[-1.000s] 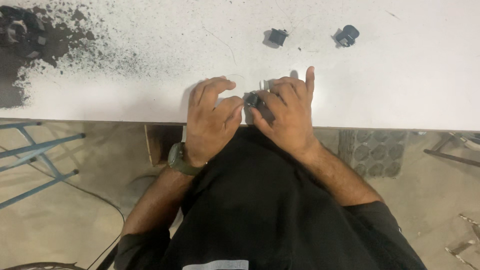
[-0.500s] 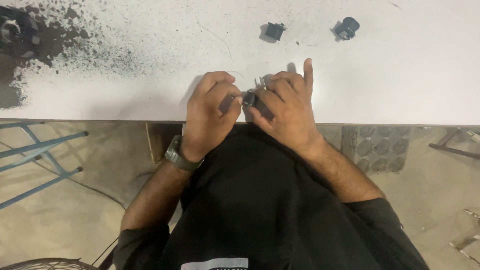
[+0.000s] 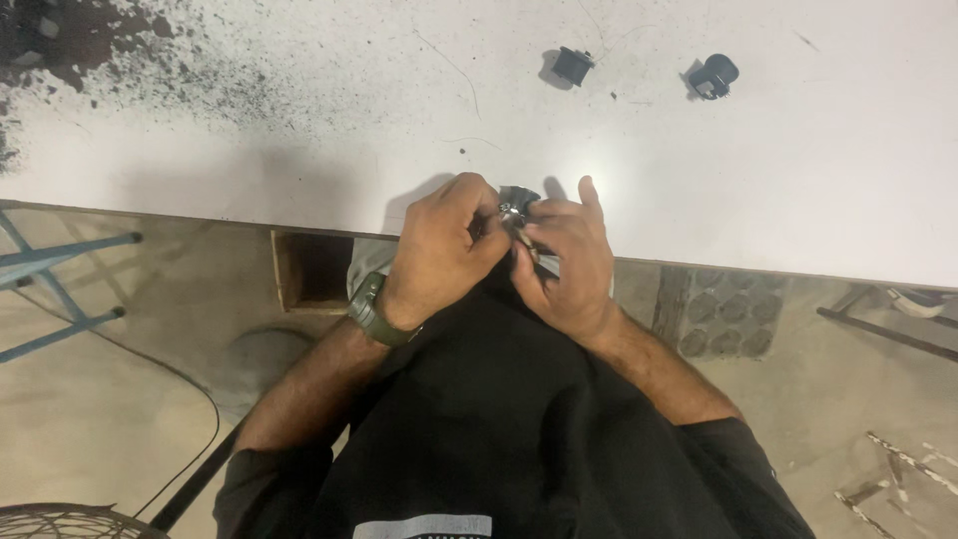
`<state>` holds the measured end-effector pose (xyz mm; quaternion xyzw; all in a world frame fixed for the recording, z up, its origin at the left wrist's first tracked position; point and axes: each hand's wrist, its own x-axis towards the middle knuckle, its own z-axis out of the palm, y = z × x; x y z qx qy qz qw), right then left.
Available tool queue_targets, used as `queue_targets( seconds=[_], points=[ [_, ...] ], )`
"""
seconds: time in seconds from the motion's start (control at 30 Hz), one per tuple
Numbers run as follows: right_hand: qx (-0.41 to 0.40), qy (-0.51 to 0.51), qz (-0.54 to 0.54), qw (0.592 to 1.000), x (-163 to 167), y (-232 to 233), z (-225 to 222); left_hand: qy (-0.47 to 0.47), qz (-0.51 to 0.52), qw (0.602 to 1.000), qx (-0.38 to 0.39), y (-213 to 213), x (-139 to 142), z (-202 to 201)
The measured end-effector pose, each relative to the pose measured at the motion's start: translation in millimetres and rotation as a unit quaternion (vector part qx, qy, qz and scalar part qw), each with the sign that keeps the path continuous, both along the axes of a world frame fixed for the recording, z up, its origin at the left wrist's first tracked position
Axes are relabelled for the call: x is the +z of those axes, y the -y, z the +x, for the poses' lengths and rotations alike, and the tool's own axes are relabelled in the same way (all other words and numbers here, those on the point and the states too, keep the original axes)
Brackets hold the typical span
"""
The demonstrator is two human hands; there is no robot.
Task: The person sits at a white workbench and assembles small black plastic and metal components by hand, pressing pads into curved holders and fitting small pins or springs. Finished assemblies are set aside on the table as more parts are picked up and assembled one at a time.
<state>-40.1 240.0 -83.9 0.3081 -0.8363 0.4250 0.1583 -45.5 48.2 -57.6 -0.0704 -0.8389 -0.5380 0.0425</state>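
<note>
A small dark part with a shiny metal bit (image 3: 516, 208) sits between both my hands at the near edge of the white table (image 3: 818, 190). My left hand (image 3: 439, 250), with a green watch on its wrist, curls its fingers around the part from the left. My right hand (image 3: 566, 260) pinches it from the right, index finger pointing up. Most of the part is hidden by my fingers.
Two small black parts lie farther back on the table, one squarish (image 3: 572, 66) and one rounder (image 3: 716, 75). Black powder stains (image 3: 90, 40) cover the far left of the table. A blue metal frame (image 3: 50, 289) stands on the floor at left.
Both hands have stayed together at the table edge, shifting slightly as the fingers work the small part. The right index finger stays raised.
</note>
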Motion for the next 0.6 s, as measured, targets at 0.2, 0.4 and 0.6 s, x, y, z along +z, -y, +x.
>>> queue_targets(
  seconds=[0.2, 0.4, 0.6],
  points=[
    [-0.020, -0.002, 0.025, 0.999, -9, 3, -1, 0.022, 0.010, 1.000, -0.011, 2, -3, 2],
    [-0.018, -0.009, 0.035, 0.999, -4, 5, -2, 0.006, 0.021, 1.000, -0.016, 3, -2, 1],
    [-0.080, -0.001, 0.069, 0.994, 11, -17, -15, -0.031, -0.037, 0.997, -0.059, -5, 7, -22]
  ],
)
